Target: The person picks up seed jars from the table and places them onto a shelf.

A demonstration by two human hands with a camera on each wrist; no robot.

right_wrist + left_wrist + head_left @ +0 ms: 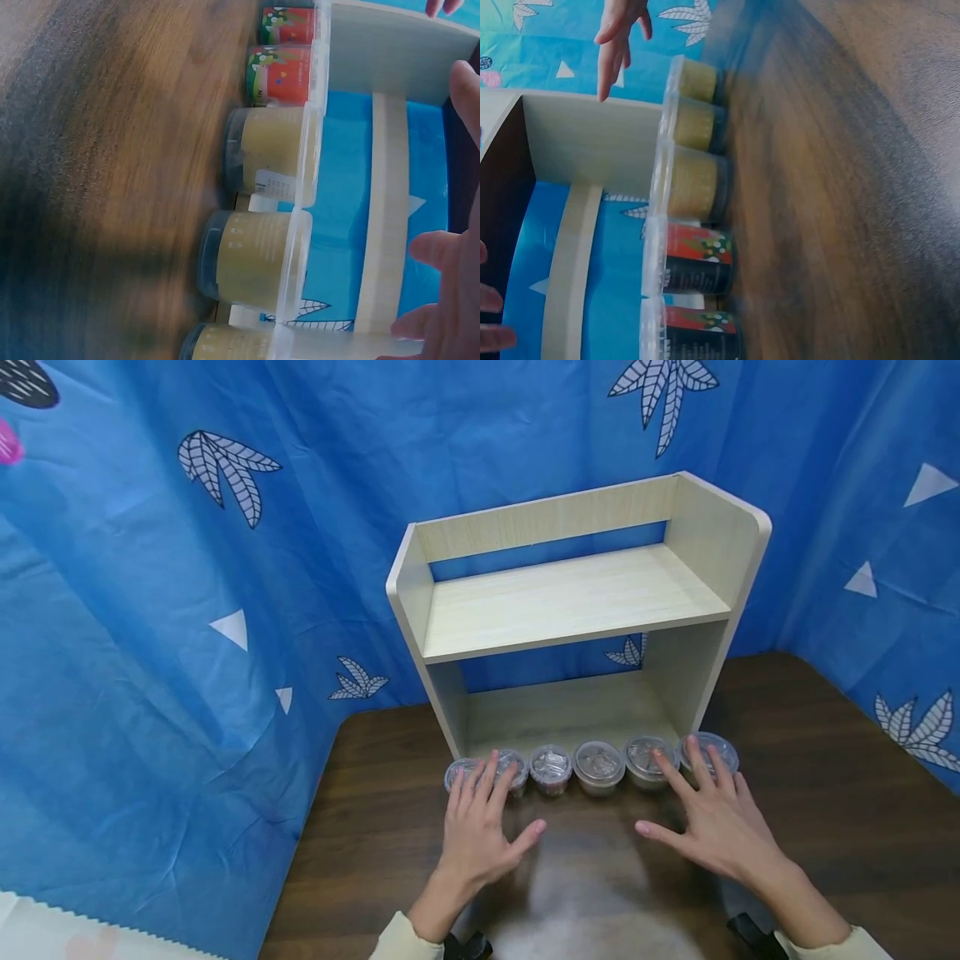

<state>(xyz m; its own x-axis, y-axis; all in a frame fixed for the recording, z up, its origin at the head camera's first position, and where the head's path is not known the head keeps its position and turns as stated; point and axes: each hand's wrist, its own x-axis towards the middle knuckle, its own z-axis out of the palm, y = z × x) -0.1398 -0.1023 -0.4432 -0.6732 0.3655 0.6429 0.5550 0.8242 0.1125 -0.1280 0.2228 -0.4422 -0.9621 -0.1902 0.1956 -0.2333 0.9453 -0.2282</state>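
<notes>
A row of several small lidded clear plastic cups [599, 764] stands along the front of a two-tier shelf. My left hand [480, 835] is over the left end of the row, fingers spread and partly covering the cups there. Over the right end, my right hand [723, 822] spreads its fingers too and holds nothing; the left wrist view shows it raised clear of the cups. The wrist views show red-and-black labels on the left cups [699, 259] and yellowish labels on the right cups [255, 259]. Only fingertips [491, 298] of my left hand appear in its wrist view.
The pale wooden shelf [577, 602] has an upper and a lower board and stands at the back of a dark brown table [360, 843]. Blue patterned cloth [187, 710] hangs behind and beside it. A white scalloped cloth edge [82, 935] shows at lower left.
</notes>
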